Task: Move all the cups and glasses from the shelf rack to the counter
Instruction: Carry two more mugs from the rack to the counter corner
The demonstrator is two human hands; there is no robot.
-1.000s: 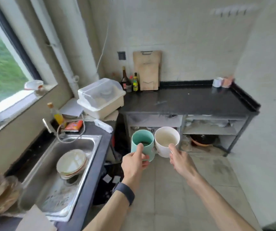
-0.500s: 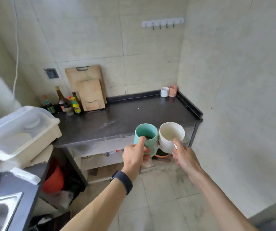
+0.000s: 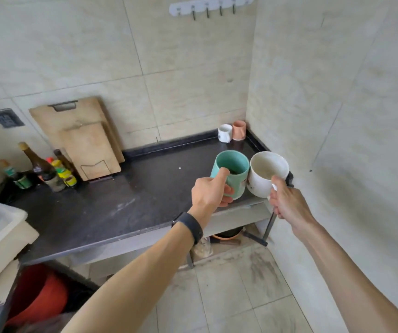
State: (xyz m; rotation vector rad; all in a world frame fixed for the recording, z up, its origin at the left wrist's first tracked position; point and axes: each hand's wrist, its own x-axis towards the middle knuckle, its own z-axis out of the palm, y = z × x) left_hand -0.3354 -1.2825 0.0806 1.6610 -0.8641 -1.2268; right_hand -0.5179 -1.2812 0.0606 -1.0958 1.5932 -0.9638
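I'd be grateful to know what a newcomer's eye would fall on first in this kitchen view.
The two mugs at centre: a teal mug gripped in the left hand and a white mug held by the right hand, side by side above the right end of the dark counter. Next, a small white cup and a pink cup in the counter's back right corner.

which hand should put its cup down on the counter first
Left, probably. The left hand grips the green cup over the dark counter, with bare surface just below. The right hand holds the white cup out by the counter's front right corner, so it seems to need more travel inward.
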